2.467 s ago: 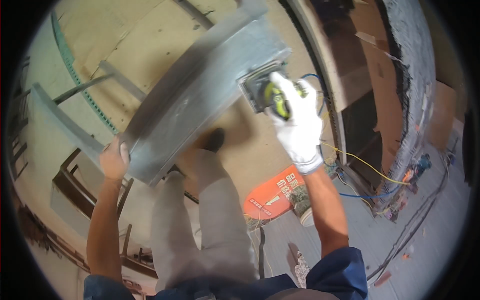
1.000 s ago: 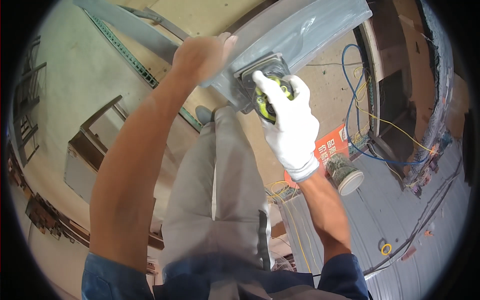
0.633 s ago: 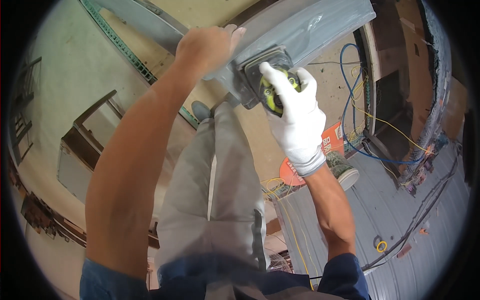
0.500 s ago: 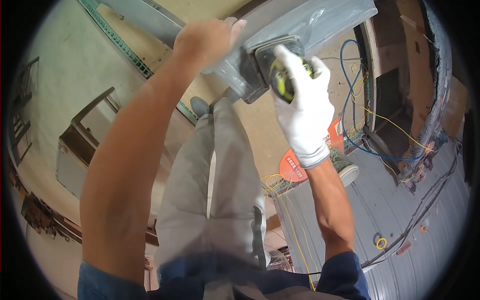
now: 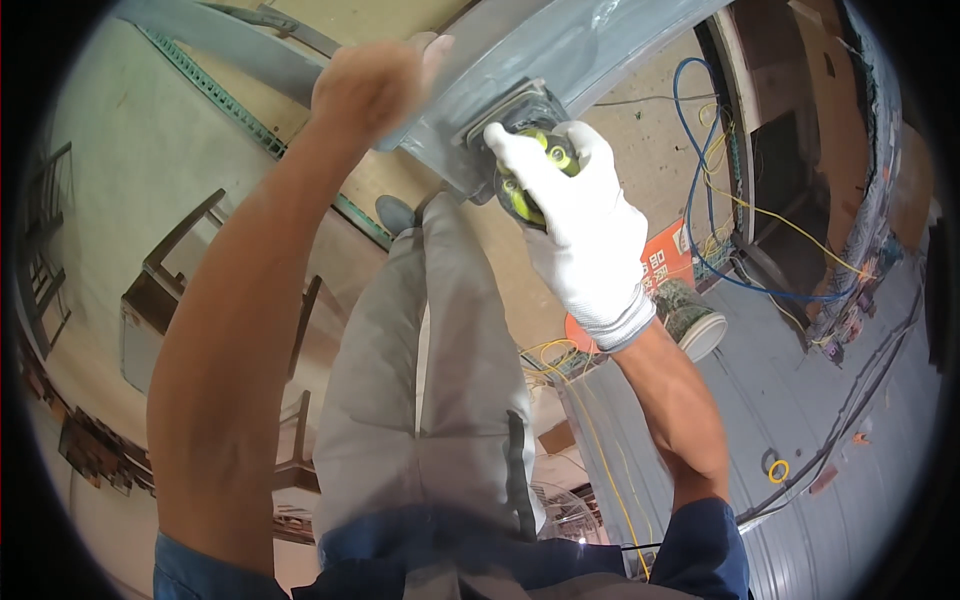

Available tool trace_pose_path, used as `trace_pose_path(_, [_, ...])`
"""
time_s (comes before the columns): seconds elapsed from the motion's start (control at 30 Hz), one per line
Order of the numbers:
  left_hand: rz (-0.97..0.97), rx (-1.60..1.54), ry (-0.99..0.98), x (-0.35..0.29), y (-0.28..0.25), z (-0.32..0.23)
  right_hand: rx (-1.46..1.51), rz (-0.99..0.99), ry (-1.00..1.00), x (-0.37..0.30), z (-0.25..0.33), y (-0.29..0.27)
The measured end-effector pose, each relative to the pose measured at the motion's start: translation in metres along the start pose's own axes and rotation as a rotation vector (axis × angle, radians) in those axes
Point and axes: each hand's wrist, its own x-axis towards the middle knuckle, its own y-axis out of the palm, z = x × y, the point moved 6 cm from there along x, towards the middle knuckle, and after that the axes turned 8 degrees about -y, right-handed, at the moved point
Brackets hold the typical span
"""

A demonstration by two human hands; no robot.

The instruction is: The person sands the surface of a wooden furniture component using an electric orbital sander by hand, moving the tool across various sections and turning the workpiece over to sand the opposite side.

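A long grey panel with a smeared, dusty surface slants across the top of the view. My bare left hand is closed at its left side, fingers curled over and partly hidden, thumb sticking out to the right. In a white glove, my right hand wraps round a black and lime-green power sander. The sander's flat pad lies against the panel near its lower end, to the right of my left hand.
An orange-red board and a dirty white bucket stand right of my legs. Blue hose and yellow cords loop at the right. Wooden chair-like frames sit at the left, near a green slotted strip.
My right hand and the sander have slid left and slightly down along the panel. My left hand and the panel's lower end have also shifted a little left.
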Motion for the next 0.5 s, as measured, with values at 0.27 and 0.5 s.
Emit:
trace_pose_path(0.27, [-0.01,0.206,0.156,0.004,0.006,0.002,0.047,-0.042,0.039,-0.001,-0.009,-0.004])
trace_pose_path(0.5, [-0.09,0.207,0.163,0.004,0.008,0.0,-0.033,-0.326,0.256,0.034,-0.061,-0.027])
